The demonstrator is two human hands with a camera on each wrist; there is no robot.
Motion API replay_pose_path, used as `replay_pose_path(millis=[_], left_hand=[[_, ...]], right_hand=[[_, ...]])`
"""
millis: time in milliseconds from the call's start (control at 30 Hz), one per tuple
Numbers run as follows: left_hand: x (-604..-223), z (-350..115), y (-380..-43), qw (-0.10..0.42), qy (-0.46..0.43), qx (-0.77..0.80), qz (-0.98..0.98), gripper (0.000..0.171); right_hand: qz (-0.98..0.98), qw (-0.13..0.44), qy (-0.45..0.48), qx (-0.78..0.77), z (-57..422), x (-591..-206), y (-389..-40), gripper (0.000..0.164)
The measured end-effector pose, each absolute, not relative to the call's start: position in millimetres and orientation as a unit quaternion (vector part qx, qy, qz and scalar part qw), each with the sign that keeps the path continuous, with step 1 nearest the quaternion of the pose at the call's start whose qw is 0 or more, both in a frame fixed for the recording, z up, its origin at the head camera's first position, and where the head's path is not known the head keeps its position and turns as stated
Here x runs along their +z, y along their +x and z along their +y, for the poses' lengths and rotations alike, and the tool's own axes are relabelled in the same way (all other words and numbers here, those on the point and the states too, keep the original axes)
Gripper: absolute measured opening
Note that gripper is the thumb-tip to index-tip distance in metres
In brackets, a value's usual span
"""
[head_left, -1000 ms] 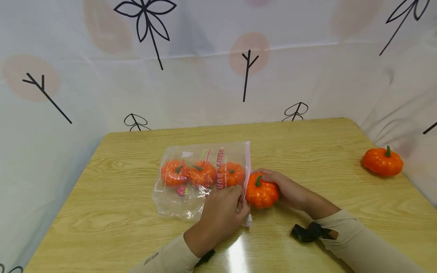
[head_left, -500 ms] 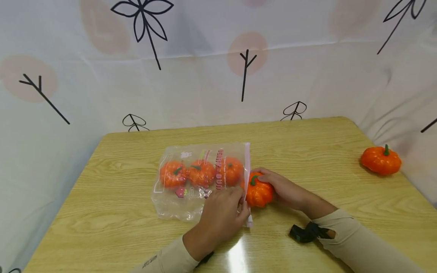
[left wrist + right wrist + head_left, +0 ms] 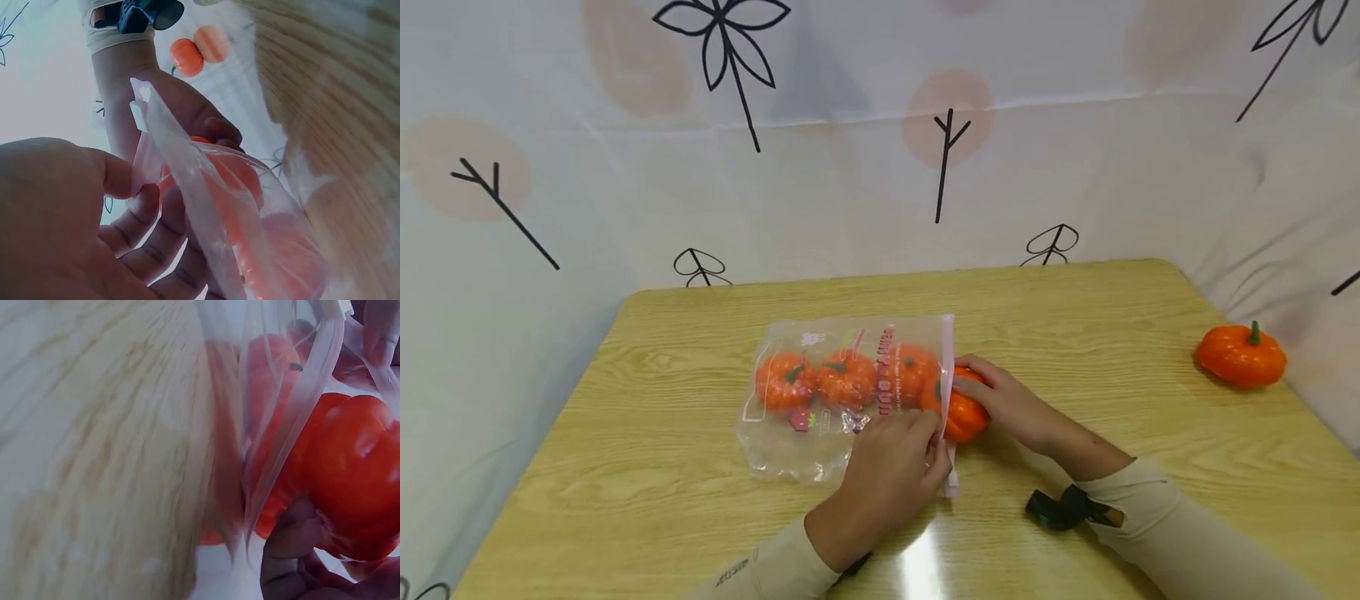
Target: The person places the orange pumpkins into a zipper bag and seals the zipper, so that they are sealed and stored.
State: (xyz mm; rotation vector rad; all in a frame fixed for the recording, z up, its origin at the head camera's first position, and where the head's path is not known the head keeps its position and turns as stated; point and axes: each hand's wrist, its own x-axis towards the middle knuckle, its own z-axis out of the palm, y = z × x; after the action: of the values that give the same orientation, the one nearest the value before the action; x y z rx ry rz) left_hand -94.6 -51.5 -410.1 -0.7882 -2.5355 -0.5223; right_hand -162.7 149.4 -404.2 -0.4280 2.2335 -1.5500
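Note:
A clear plastic zip bag [image 3: 790,458] with pink print lies on the table, its pink-edged mouth toward the right. Inside it three small orange pumpkins [image 3: 785,383] sit in a row. My left hand [image 3: 891,467] pinches the near part of the bag's mouth between thumb and fingers [image 3: 145,203], holding the rim up. My right hand [image 3: 1007,408] grips a fourth-seen, shiny orange pumpkin [image 3: 356,469] from its right side. That pumpkin is partway through the mouth, its left part behind the clear film and its right part outside.
Another orange pumpkin [image 3: 1242,357] with a green stem rests near the table's right edge. The wood-grain table [image 3: 625,433] meets a patterned white cloth [image 3: 850,192] at the back and sides. Dark wrist devices [image 3: 1060,508] are strapped at the sleeves.
My right hand has moved left, pushing the gripped pumpkin from outside the bag's mouth to partly inside. The left hand stays at the rim.

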Motion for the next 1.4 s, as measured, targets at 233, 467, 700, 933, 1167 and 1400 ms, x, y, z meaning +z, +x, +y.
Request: replay_pose_path(millis=[233, 467, 700, 933, 1167, 1400], left_hand=[[-412, -48, -96, 0.212, -0.286, -0.180, -0.917, 0.013], [-415, -48, -97, 0.232, -0.287, -0.175, -0.913, 0.013], [-413, -48, -96, 0.224, -0.288, -0.159, -0.917, 0.013], [-413, -49, -94, 0.229, -0.276, -0.144, -0.922, 0.016], [-414, -50, -94, 0.239, -0.259, -0.157, -0.923, 0.014], [-416, -50, -97, 0.244, -0.261, -0.160, -0.920, 0.011]], right_hand=[[0.800, 0.151, -0.165, -0.556, 151, -413, -164, 0.041], [0.744, 0.189, -0.164, -0.620, 147, -424, -165, 0.047], [0.738, 0.195, -0.146, -0.629, 143, -429, -163, 0.042], [0.734, 0.207, -0.167, -0.625, 143, -427, -161, 0.030], [0.697, 0.234, -0.177, -0.654, 145, -427, -164, 0.032], [0.706, 0.232, -0.173, -0.647, 148, -426, -164, 0.034]])
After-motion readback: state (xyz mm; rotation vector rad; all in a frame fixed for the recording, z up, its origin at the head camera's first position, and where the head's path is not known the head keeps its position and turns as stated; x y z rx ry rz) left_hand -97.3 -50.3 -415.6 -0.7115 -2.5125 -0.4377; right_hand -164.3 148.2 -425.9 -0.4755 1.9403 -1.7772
